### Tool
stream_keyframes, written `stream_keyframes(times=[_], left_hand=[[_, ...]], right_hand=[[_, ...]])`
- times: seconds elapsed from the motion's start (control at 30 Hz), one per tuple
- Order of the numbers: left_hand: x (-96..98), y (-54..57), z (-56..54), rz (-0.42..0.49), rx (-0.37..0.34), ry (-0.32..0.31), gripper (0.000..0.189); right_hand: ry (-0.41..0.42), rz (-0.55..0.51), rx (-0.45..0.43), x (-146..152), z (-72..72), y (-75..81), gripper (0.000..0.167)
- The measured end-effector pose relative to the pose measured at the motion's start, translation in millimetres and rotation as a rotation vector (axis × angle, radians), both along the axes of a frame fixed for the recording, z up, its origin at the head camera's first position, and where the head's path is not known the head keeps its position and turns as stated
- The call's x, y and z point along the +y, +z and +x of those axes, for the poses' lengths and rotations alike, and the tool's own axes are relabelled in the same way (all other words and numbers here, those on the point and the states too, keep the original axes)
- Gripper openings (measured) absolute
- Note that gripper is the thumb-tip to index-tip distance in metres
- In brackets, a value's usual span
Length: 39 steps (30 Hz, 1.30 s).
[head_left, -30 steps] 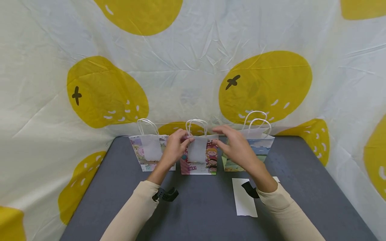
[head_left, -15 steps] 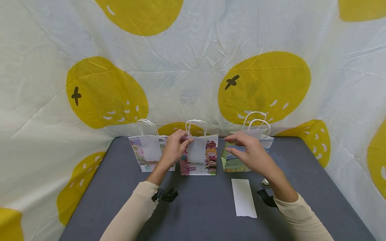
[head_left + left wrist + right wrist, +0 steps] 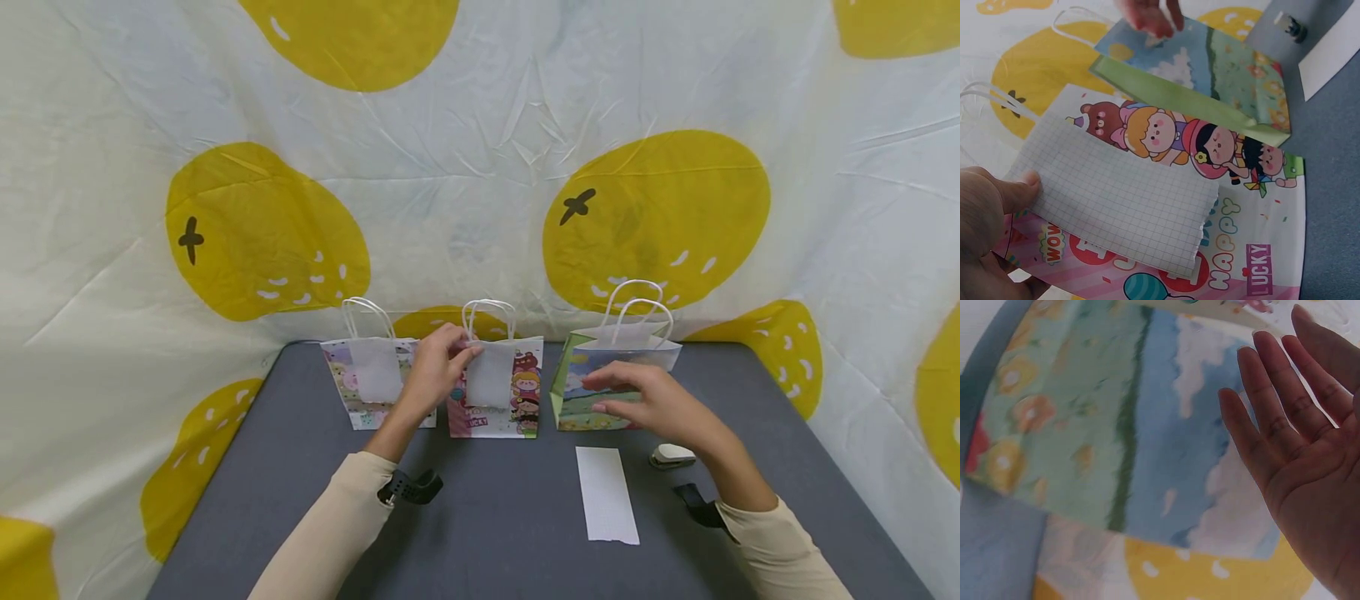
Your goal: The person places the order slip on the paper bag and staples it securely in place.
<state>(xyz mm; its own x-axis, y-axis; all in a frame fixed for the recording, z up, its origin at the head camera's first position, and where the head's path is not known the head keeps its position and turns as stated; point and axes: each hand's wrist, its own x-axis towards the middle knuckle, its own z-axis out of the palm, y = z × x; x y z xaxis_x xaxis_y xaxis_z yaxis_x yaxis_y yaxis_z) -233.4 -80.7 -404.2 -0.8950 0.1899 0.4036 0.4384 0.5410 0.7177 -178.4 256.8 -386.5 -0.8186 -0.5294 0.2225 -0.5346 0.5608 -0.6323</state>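
My left hand pinches a torn piece of squared paper against the top of the middle gift bag, thumb in front and fingers behind. This bag is pink and white with cartoon figures, and its white handles stand up. My right hand is in front of the right gift bag, which has a landscape print and green sides. Its fingers are extended and apart in the right wrist view, holding nothing. A small pale stapler-like object lies on the table near the right wrist.
The left gift bag stands beside the middle one, with a white paper piece over its front. A loose paper strip lies on the dark grey table. Behind hangs a white curtain with yellow shapes.
My right hand has moved from beside the middle bag to the right and down, uncovering the stapler-like object. My left hand keeps its pinch on the squared paper.
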Motion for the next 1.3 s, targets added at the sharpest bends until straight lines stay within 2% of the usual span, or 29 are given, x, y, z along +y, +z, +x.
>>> stream_keyframes(times=[0.27, 0.53, 0.77, 1.17, 1.3], left_hand=[[0.1, 0.3, 0.3, 0.002, 0.005, -0.004, 0.010], [0.2, 0.4, -0.4, -0.001, 0.025, -0.006, 0.011], [-0.2, -0.1, -0.9, -0.006, 0.010, -0.002, 0.010], [0.1, 0.7, -0.4, -0.004, 0.025, -0.011, 0.010], [0.0, 0.4, -0.7, -0.007, 0.029, -0.012, 0.010]], right_hand=[[-0.074, 0.012, -0.097, 24, 3.0, -16.4, 0.029], [-0.108, 0.066, -0.088, 51, 5.9, -36.5, 0.026], [-0.110, 0.060, -0.171, 71, 7.7, -51.4, 0.031], [-0.161, 0.139, -0.248, 95, 9.9, -69.5, 0.044], [-0.147, 0.161, -0.275, 101, 10.6, -76.3, 0.043]])
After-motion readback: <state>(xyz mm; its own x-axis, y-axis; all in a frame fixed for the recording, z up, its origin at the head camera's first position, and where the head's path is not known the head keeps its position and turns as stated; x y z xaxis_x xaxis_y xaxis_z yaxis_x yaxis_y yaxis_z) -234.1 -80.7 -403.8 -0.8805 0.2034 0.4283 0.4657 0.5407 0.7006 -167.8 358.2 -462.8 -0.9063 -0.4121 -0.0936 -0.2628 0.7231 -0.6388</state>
